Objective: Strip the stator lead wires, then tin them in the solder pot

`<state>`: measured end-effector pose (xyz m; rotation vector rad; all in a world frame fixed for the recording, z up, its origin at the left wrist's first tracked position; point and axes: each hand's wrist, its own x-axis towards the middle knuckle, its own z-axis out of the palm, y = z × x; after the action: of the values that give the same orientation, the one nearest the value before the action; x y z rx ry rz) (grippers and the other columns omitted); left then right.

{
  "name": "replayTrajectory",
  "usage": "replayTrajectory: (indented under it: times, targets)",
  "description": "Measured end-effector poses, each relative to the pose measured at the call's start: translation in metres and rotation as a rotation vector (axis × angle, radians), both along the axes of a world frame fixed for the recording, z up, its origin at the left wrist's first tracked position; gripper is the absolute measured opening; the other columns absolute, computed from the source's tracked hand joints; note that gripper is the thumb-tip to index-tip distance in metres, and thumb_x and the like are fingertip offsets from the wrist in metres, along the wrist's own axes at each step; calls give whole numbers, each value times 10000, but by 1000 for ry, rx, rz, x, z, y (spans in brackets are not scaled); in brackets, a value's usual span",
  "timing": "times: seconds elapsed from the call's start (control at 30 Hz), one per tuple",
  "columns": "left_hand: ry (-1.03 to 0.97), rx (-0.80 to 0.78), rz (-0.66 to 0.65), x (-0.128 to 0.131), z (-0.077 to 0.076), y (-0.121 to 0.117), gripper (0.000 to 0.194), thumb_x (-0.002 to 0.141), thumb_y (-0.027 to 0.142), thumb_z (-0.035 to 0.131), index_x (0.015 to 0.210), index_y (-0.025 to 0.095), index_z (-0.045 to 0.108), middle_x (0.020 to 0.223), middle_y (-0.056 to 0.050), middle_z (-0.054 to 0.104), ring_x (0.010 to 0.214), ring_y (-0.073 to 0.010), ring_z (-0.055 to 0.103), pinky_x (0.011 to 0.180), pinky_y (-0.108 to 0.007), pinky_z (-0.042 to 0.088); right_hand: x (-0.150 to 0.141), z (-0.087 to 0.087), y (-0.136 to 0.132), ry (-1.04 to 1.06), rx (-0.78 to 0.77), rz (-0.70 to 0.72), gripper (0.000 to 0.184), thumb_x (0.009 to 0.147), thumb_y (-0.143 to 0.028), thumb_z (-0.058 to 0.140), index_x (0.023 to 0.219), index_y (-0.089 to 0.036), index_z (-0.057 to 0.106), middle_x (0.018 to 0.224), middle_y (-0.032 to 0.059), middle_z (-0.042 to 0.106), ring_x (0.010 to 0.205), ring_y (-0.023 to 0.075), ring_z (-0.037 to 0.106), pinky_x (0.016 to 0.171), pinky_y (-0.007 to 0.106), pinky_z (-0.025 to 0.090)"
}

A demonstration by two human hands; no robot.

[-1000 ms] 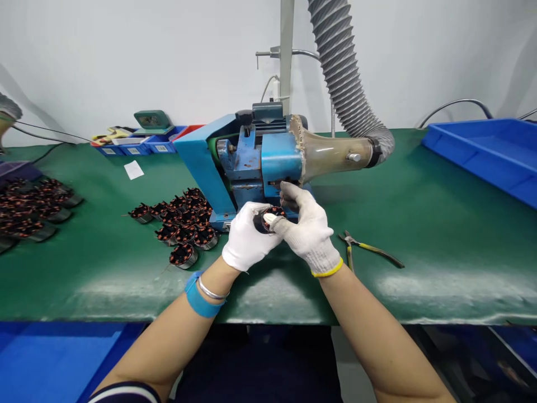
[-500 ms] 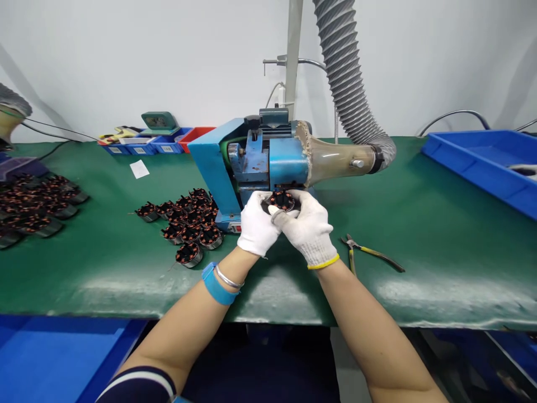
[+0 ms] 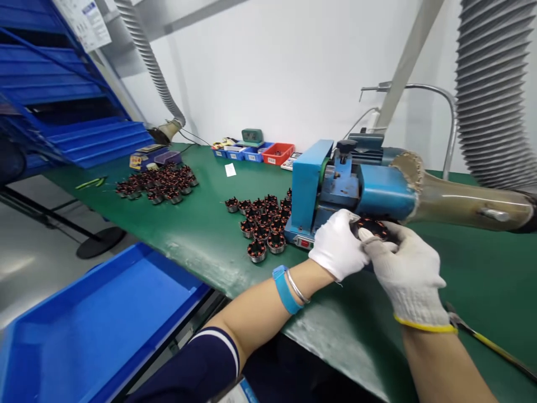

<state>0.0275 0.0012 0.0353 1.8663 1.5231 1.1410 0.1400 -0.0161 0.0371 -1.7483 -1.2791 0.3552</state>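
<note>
Head view: we are closing the fingers of both our left hand (image 3: 340,244) and right hand (image 3: 406,268) around one copper-wound part (image 3: 371,228), holding it just before the blue machine (image 3: 386,190).

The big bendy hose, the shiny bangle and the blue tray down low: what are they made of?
The ribbed hose looks like matt grey plastic or coated cloth; its soft folds fit either. The bangle seems to be polished metal, since it is silvery and shines. The blue tray is probably smooth moulded plastic: one even colour with a slight sheen.
</note>
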Motion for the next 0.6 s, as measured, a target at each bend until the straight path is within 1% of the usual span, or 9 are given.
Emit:
replayTrajectory:
  times: [0.13,0.23,0.33,0.5,0.6]
  targets:
    - [22,-1,-7,0,4,-2,491,652,464,790,1018,237,555,1048,-53,693,926,-265,681,827,-378,555,2,-1,-1,-32,-7,-10,568,646,-518,662,1078,-156,729,882,118,743,829,304,684,788,430,550]
    - [25,-33,-17,0,5,-1,501,641,449,798,1030,247,557,1050,-45,695,916,-258,682,825,-375,557,3,1,-2,-30,-42,-22,555,648,-503,660,1079,-160,728,893,126,744,854,320,685,819,453,545]
    - [18,-50,-15,0,4,0,518,618,437,816,1032,256,563,1058,-59,695,916,-277,684,818,-391,558,3,1,-1,-2,-39,-29,570,633,-504,651,1085,-165,731,904,135,745,883,341,688,843,481,541]
    - [9,-17,-29,-1,0,5,524,601,449,830,1015,255,574,1019,-66,703,901,-294,685,790,-400,556,0,-3,2,-5,42,-22,576,633,-527,663,1057,-144,732,888,148,746,846,343,691,824,504,545]
    - [9,-3,-15,-2,-1,6,520,593,470,838,983,256,570,959,-56,706,866,-283,687,766,-392,553,-4,-3,2,46,85,-8,592,634,-536,657,1049,-118,725,887,152,745,835,326,694,816,482,554]
